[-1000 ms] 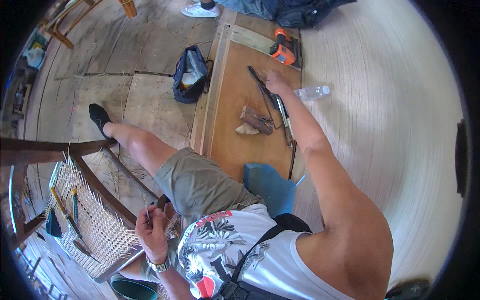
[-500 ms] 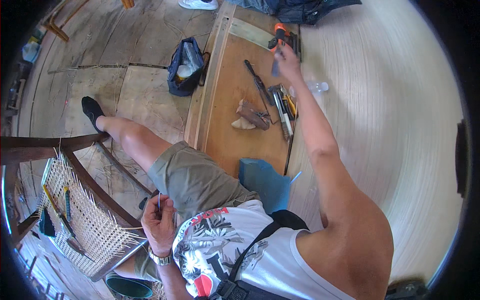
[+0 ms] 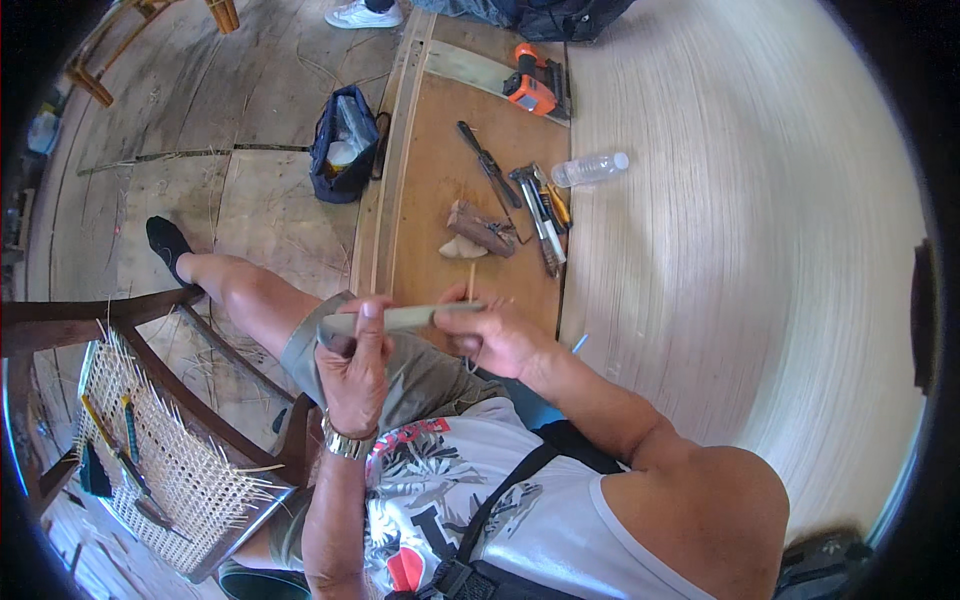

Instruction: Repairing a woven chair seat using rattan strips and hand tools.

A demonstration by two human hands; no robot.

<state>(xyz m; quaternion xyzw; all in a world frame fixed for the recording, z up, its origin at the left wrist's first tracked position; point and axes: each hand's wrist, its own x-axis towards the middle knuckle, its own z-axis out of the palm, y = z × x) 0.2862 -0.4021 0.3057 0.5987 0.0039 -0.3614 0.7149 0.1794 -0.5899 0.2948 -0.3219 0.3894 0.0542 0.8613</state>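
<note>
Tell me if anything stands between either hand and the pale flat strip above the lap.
Nothing visible does: the left hand and the right hand both hold the pale flat strip directly, one toward each end.

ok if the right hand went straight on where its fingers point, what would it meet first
Probably the left hand, holding the other end of the long pale piece that the right hand holds, though depth is unclear.

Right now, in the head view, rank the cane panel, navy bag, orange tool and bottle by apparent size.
1. Cane panel, largest, though nearness to the camera may add to it.
2. Navy bag.
3. Orange tool.
4. Bottle, slimmer than the tool.
</note>
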